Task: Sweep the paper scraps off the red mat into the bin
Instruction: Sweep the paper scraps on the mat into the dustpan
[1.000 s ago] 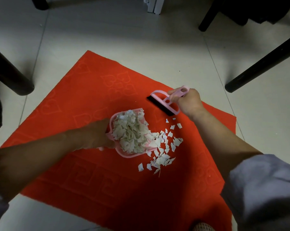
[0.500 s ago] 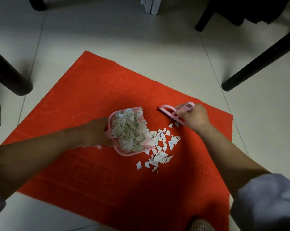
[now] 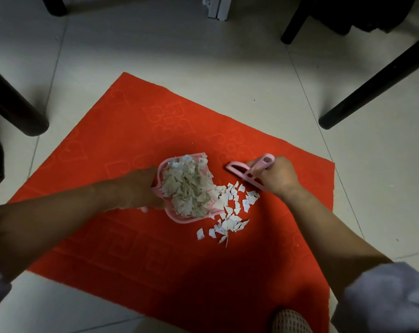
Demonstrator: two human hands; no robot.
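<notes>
The red mat point(image 3: 136, 145) lies on a pale tiled floor, and everything below is placed against it. Near the mat's middle sits a pink dustpan point(image 3: 179, 218), heaped with white paper scraps point(image 3: 188, 188). The left hand point(image 3: 141, 188) grips the dustpan from its left side, fingers curled round the handle, of which only a pink stub shows beneath the hand. More loose scraps point(image 3: 230, 210) lie flat on the mat just beyond the dustpan's open right edge, some touching its lip and a few strung out toward the mat's near side. They are small, torn, irregular pieces, off-white with faint blue marks. The right hand point(image 3: 277, 177), toward the mat's right edge, is closed round the handle of a pink hand brush point(image 3: 242, 173), whose head lies low to the mat just past the far end of the loose scraps. The bristles cannot be made out. Dark furniture legs point(image 3: 372, 85) stand on the tiles off the mat's far corners.
</notes>
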